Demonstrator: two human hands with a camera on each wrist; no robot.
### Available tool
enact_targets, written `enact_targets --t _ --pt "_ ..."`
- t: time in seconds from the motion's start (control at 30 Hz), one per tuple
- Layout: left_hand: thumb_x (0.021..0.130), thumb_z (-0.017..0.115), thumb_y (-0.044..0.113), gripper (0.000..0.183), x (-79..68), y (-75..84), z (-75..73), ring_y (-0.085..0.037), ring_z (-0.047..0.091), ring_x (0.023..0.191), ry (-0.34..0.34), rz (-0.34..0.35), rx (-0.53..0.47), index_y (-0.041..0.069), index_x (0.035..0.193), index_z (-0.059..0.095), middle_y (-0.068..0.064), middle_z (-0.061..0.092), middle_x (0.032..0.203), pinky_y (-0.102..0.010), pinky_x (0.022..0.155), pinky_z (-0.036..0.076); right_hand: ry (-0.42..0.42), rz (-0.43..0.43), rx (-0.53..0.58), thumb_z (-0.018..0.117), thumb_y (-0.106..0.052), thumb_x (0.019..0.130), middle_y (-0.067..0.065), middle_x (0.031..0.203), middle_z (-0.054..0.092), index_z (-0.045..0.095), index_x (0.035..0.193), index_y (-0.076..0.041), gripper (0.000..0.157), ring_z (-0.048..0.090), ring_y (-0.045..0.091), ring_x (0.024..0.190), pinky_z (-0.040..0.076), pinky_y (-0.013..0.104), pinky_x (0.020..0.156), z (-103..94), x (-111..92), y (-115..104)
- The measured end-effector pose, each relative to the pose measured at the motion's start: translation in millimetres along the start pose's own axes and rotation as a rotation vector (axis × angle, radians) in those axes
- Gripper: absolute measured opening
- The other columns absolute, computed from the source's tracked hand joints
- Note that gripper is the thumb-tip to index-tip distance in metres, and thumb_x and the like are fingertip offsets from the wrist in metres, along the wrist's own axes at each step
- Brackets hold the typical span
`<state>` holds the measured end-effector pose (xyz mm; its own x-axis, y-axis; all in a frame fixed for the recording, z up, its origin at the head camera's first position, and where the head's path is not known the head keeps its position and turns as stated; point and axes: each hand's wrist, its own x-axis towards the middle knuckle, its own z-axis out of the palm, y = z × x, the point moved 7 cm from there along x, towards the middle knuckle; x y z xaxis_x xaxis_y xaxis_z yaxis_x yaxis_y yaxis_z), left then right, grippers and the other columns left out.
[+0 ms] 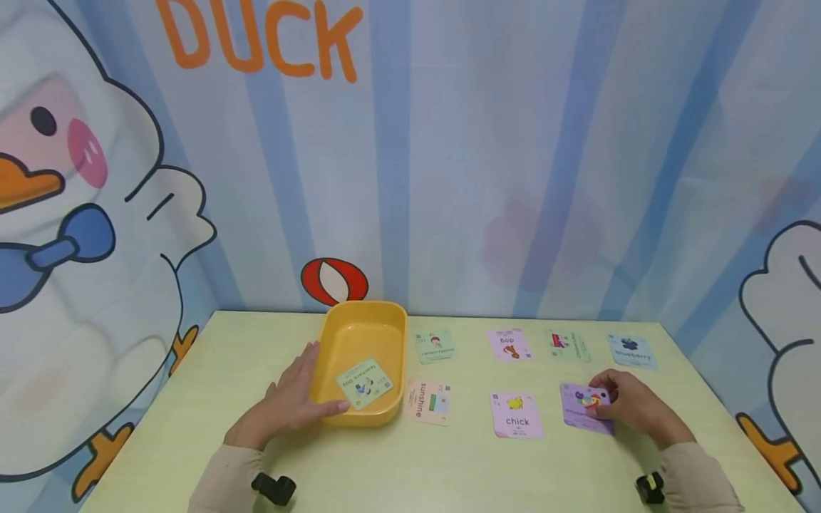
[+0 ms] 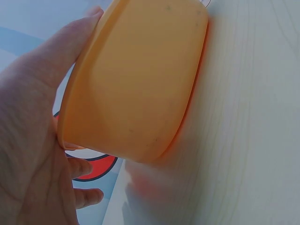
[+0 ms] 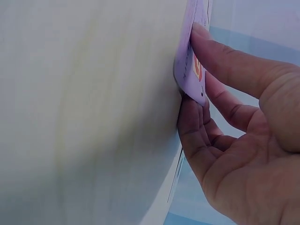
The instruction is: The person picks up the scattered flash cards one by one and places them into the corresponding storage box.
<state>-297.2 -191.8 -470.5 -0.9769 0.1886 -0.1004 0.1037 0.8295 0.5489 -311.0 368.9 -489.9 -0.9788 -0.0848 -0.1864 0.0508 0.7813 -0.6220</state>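
At the right of the table, my right hand point(image 1: 631, 406) pinches a purple picture card point(image 1: 577, 419) by its right edge, thumb on the printed face and fingers at its edge and below. In the right wrist view the purple card point(image 3: 192, 75) stands tilted close over the tabletop. My left hand point(image 1: 282, 395) rests against the left side of a yellow plastic basin point(image 1: 400, 356), its fingers spread and the thumb laid along the front rim. Inside the basin lies a green "Teachers' Day" card point(image 1: 364, 383).
A back row holds a Lantern Festival card point(image 1: 435, 347), a "bop" card point(image 1: 509, 345), a green card point(image 1: 568, 346) and a "blueberry" card point(image 1: 631, 352). Nearer lie a "sunshine" card point(image 1: 427, 402) and a "chick" card point(image 1: 517, 415). A printed curtain point(image 1: 449, 157) hangs behind the table.
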Motion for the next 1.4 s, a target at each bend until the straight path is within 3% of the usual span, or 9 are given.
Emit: enact_targets --t 0.3,1.4 --pt "0.076 0.071 0.074 0.131 0.1 -2.6 2.5 -0.045 0.012 0.154 -0.01 -0.027 -0.006 0.011 0.164 -0.004 -0.018 0.005 0.17 -0.083 0.108 0.009 -0.003 -0.009 -0.011 0.079 -0.001 0.084 0.011 0.101 0.061 0.061 0.117 0.006 0.039 0.054 0.025 0.092 0.048 0.04 0.081 1.6 -0.1 0.6" --pt "0.079 0.07 0.072 0.128 0.6 -1.4 0.2 -0.045 0.013 0.154 0.004 0.002 0.003 0.01 0.164 -0.003 -0.018 0.006 0.17 -0.084 0.107 0.011 0.003 -0.066 0.021 0.079 -0.003 0.085 0.014 0.109 0.066 0.064 0.119 0.001 0.037 0.059 0.025 0.094 0.05 0.036 0.076 -2.9 -4.5 -4.8"
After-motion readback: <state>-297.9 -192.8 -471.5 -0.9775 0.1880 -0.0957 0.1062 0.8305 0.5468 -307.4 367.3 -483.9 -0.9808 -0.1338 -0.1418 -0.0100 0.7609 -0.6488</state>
